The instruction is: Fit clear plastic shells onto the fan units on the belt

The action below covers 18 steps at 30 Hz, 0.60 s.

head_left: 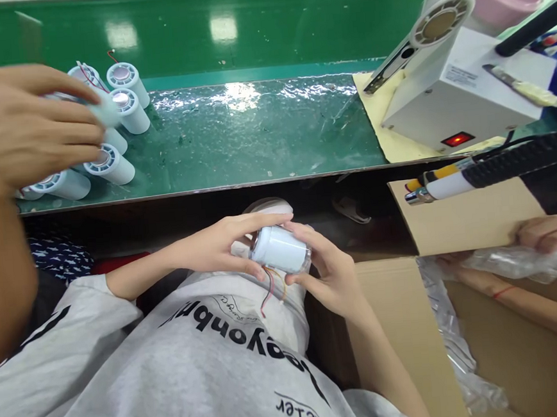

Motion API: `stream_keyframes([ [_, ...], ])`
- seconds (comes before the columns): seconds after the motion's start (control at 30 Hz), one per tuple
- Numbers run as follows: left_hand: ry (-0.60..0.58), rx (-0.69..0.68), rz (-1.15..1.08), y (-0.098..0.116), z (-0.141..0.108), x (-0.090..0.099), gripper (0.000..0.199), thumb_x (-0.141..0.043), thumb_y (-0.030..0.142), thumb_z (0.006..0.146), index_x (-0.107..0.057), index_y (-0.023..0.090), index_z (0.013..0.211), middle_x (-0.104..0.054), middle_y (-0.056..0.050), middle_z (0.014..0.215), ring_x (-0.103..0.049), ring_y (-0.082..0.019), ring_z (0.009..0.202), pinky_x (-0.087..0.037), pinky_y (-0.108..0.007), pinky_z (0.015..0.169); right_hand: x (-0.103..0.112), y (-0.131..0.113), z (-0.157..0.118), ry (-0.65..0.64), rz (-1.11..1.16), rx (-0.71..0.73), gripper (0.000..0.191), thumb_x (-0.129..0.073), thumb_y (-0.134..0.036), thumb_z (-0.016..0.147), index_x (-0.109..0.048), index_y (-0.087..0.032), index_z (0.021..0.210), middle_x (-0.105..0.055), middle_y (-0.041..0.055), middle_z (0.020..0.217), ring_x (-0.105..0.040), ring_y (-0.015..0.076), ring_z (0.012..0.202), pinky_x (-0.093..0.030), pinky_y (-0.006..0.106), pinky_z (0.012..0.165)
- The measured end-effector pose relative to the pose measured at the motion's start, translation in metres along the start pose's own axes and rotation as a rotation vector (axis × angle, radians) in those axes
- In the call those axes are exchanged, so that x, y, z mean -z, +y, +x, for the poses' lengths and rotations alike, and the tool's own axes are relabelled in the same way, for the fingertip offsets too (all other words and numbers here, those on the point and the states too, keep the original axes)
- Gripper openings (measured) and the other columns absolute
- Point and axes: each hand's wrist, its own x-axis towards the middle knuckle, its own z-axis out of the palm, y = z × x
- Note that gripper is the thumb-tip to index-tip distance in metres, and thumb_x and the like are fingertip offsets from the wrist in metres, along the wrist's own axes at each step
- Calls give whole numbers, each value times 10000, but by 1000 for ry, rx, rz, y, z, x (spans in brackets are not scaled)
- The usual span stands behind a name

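Observation:
Above my lap I hold a light blue cylindrical housing (284, 248) lying on its side, with a clear rim at its right end. My left hand (235, 244) grips its left end, thumb below and fingers over the top. At the right end, my right hand (328, 265) closes around it with the fingers above and the thumb underneath. Thin red, yellow and dark wires (271, 289) with small plugs hang down from the housing's left side. The palm side of both hands is hidden.
Several similar housings (129, 111) stand at the bench's left, where another person's blurred hand (35, 125) reaches over. A white machine (453, 105) with a lit red switch sits at right. Below it are a corded tool (450, 185), a cardboard box (394, 328) and another person's hands (545, 232) with plastic wrap.

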Motion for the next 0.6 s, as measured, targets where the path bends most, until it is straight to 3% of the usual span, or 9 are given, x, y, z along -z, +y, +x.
stream_keyframes([
  [0.1,-37,-6,6,0,0,1,778,-804,327,838,-470,331,1540,-485,-111,1595,-544,-303,1399,-566,-381,1025,-2,-4,-2,14,258,-207,548,-786,-475,887,-601,-371,1392,-672,61,1378,-693,272,1201,-641,419,941],
  [0.17,-44,31,-65,-1,-1,0,770,-776,292,862,-444,339,1554,-491,-103,1593,-591,-277,1355,-574,-371,1015,-3,-7,-3,34,293,-261,509,-811,-501,854,-661,-372,1323,-709,45,1312,-727,257,1111,-654,398,896],
  [0.3,-66,63,-177,-3,-4,-3,826,-784,225,843,-412,329,1573,-569,-107,1529,-646,-261,1292,-576,-360,1006,-3,-14,-7,59,181,-301,509,-875,-501,777,-740,-317,1232,-745,64,1236,-729,281,1075,-659,413,879],
  [0.47,-45,15,-185,-17,-9,-13,823,-825,225,797,-478,336,1535,-566,-109,1532,-666,-258,1260,-573,-365,1012,-9,-13,-16,59,133,-303,463,-861,-487,793,-760,-314,1211,-720,66,1304,-692,316,1173,-652,426,888],
  [0.6,-40,110,-290,-29,1,-21,743,-804,291,817,-516,272,1502,-656,-131,1408,-734,-225,1095,-611,-325,874,-17,-8,-24,65,157,-323,632,-737,-604,876,-618,-313,1424,-657,81,1416,-669,305,1228,-607,435,974],
])
